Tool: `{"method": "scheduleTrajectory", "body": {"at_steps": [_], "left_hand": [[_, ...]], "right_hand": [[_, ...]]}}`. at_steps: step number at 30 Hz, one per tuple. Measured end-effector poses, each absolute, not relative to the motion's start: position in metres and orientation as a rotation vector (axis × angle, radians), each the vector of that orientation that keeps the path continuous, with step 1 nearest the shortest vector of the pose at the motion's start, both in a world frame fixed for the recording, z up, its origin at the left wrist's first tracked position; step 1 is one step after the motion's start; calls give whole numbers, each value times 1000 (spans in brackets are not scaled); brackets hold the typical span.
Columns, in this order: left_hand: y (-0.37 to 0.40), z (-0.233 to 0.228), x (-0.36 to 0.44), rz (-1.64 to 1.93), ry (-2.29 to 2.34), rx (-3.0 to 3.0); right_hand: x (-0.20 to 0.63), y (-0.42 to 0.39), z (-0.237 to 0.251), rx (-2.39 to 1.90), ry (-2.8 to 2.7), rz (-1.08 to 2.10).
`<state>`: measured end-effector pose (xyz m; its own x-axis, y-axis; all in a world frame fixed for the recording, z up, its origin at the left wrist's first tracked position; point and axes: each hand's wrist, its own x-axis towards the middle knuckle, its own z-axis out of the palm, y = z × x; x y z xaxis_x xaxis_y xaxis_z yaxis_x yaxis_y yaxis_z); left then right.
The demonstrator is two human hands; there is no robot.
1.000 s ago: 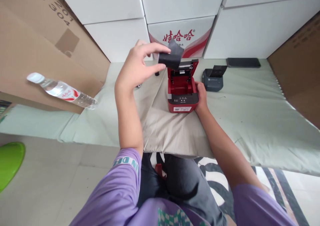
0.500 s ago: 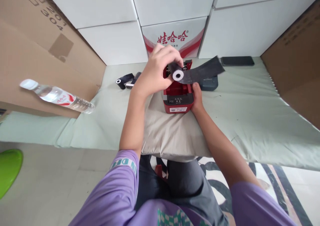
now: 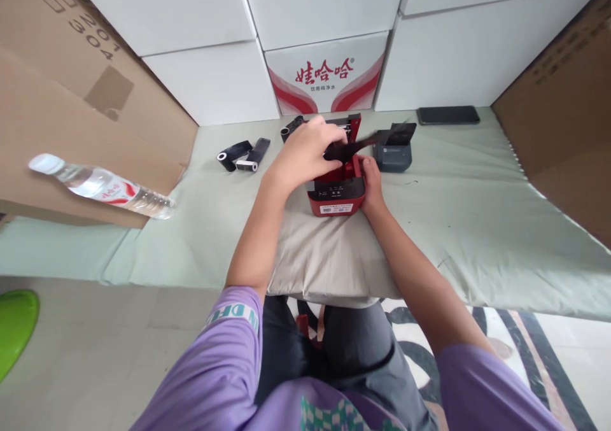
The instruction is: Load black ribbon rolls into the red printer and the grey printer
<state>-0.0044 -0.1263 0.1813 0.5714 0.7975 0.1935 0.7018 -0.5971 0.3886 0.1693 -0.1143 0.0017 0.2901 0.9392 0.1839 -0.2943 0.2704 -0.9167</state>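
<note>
Hands both on red label printer (image 3: 337, 192), which sits on beige cloth pad (image 3: 315, 253) over pale green sheet (image 3: 477, 208). Left hand (image 3: 305, 154) curled over the open printer top, fingers pinching black ribbon roll (image 3: 341, 151); a loose black strip trails from it to the right toward the grey printer (image 3: 394, 154). Right hand (image 3: 370, 183) pressed flat against the red printer's right side, fingers wrapped on the casing, holding nothing else. Printer front has a white sticker with barcode-like print, too small to read. Behind it, white carton (image 3: 327, 74) with red Chinese characters "娃哈哈" and small unreadable line below, red swoosh graphics. Brown cardboard box (image 3: 90, 68) upper left shows "201" and "304". Water bottle (image 3: 95, 186) with red-white label lies tilted at left, label text unreadable. Two spare black rolls (image 3: 243, 154) lie on the sheet left of the printer. Dark phone (image 3: 447, 114) lies flat at the back right. Purple sleeve (image 3: 233, 313) shows partial letters "DF".
</note>
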Motion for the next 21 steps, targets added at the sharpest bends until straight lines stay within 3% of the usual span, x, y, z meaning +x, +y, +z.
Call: {"method": "scheduleTrajectory", "body": {"at_steps": [6, 21], "left_hand": [[-118, 162, 4, 306, 1212, 2484], [-90, 133, 3, 278, 1265, 2491]], "right_hand": [[168, -114, 1, -901, -891, 991], [170, -113, 1, -895, -879, 1019]]}}
